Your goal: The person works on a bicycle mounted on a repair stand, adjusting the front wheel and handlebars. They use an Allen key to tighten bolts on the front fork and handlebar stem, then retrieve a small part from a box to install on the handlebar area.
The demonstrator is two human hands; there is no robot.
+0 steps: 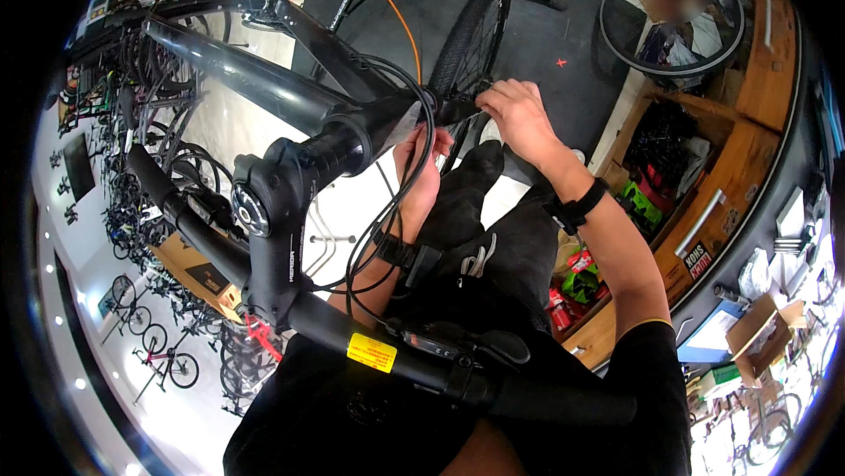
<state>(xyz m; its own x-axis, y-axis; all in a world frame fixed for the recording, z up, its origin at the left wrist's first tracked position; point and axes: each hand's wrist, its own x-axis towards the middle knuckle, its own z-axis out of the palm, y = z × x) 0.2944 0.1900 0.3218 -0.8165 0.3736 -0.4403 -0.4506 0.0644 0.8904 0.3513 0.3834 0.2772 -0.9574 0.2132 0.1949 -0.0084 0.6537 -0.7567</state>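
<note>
A black bicycle frame (255,80) lies across the view, its handlebar (326,322) close to my body and bearing a yellow label (371,353). Behind the looped black cables (365,252), my left hand (421,175) is at the fork area with curled fingers; cables partly cover it. My right hand (521,117) pinches at the fork beside the knobby front tyre (460,40). Whatever sits between the fingertips of either hand is too small or hidden to name. A clear plastic-like strip (403,127) shows near my left fingers.
Wooden cabinets (717,186) with open compartments stand to my right, a loose wheel (616,14) leaning at their far end. An orange hose (400,14) hangs over the dark mat (563,93). Many bicycles and a cardboard box (189,269) are at the left.
</note>
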